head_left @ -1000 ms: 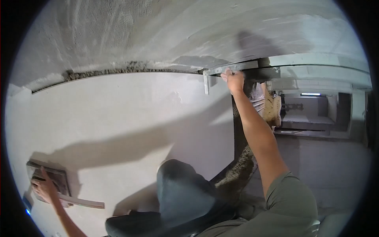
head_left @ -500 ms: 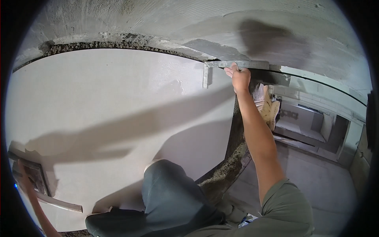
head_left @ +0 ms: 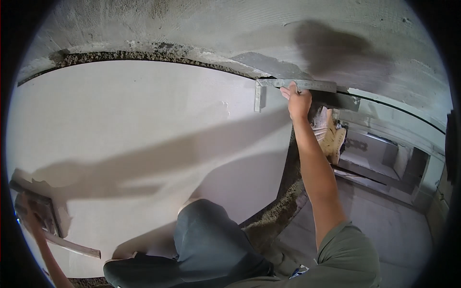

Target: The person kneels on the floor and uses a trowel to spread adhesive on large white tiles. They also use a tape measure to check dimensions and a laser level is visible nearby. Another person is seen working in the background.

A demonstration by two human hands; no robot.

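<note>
My right hand (head_left: 299,102) reaches far forward and grips a metal L-shaped square (head_left: 314,85). The square's long arm runs along the foot of the wall, and its short arm lies on the far right part of a large pale tile (head_left: 144,110). At the far left, my left hand (head_left: 31,218) is closed around a dark tool with a square base (head_left: 49,211), which rests on the tile. The picture's rim hides part of that hand and tool. Beside it lies a pale, narrow strip (head_left: 77,247).
Rough mortar (head_left: 129,57) shows between the tile and the grey wall (head_left: 216,29). More mortar (head_left: 276,211) borders the tile's right edge. To the right are a torn yellowish bag (head_left: 329,137), a grey floor (head_left: 384,221) and a recess. My bent knee (head_left: 206,235) is over the tile.
The view has shifted slightly, so the square, my right hand and the tile's right side appear a little lower and farther right. Both hands keep their holds.
</note>
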